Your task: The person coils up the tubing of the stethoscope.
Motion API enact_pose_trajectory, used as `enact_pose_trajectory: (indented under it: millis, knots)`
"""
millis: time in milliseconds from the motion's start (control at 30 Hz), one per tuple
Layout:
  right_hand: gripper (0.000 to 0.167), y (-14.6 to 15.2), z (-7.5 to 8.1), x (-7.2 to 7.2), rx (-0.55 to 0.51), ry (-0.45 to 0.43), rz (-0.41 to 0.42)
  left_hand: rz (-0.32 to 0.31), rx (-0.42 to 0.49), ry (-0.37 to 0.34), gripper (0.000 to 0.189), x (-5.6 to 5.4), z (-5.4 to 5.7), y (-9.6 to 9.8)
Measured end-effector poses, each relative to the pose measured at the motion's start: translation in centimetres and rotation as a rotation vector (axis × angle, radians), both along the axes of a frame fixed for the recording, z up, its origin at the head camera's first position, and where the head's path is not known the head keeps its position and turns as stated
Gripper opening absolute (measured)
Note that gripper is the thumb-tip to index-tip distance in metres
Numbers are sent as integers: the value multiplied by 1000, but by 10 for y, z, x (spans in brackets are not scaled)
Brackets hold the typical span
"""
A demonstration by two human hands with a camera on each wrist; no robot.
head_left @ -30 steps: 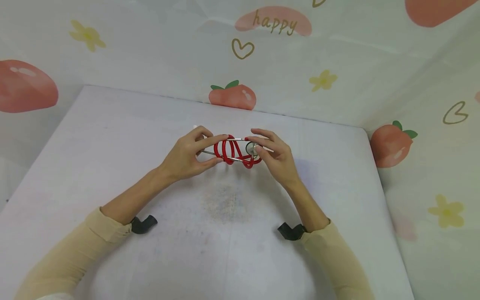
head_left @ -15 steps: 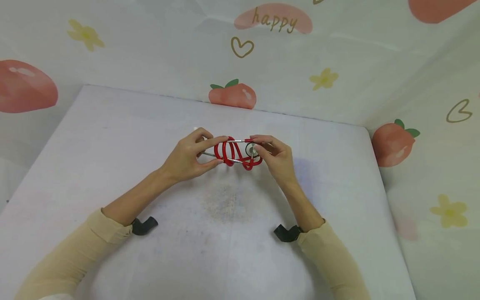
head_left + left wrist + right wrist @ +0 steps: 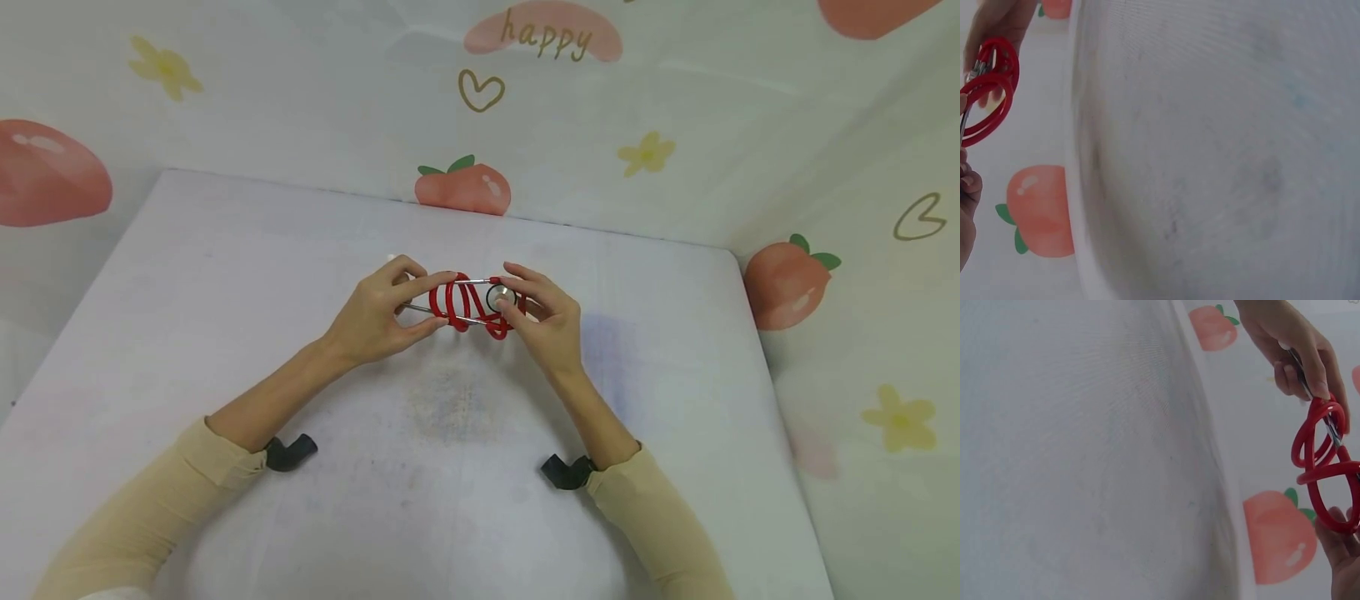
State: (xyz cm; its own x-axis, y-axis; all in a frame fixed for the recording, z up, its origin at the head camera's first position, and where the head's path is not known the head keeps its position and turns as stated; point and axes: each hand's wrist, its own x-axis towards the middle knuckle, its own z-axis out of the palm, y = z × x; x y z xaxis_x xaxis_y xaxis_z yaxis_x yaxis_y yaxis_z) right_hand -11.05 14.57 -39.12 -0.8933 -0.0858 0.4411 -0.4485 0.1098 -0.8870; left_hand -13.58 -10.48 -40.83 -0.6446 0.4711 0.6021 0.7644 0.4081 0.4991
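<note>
A stethoscope with red tubing [image 3: 451,302] wound in loops around its metal ear tubes is held above the table between both hands. My left hand [image 3: 378,312] pinches the left end, thumb below and index finger above, over the loops and metal tubes. My right hand [image 3: 551,321] holds the right end, its thumb on the round silver chest piece [image 3: 502,292] with a dark rim. In the right wrist view, a white ear tip [image 3: 1284,345] shows beside the left hand [image 3: 1307,353]. The left wrist view catches the red loops [image 3: 1004,112] at its edge.
The white-covered table [image 3: 450,517] lies beneath, its back edge meeting a pale curtain [image 3: 300,108] printed with fruit and flowers. A second curtain side rises at the right. Black angled pieces [image 3: 291,452] stick out at both sleeve cuffs.
The chest piece has turned to show more of its flat face and shifted slightly left. My right forearm moved a little left, and its upper fingers lifted. The left hand's grip looks the same.
</note>
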Motion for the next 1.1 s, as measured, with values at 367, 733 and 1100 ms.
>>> enact_pose_trajectory:
  millis: [367,733,1100]
  knots:
    - [29,-3,-7,-6,-55,-117,23,14,-8,5,56,0,1,-3]
    - [23,-7,-2,-3,-90,-139,-17,24,-11,-8,56,0,1,-6]
    - [18,-10,-7,0,-105,-133,-35,16,7,-12,55,2,-2,-8]
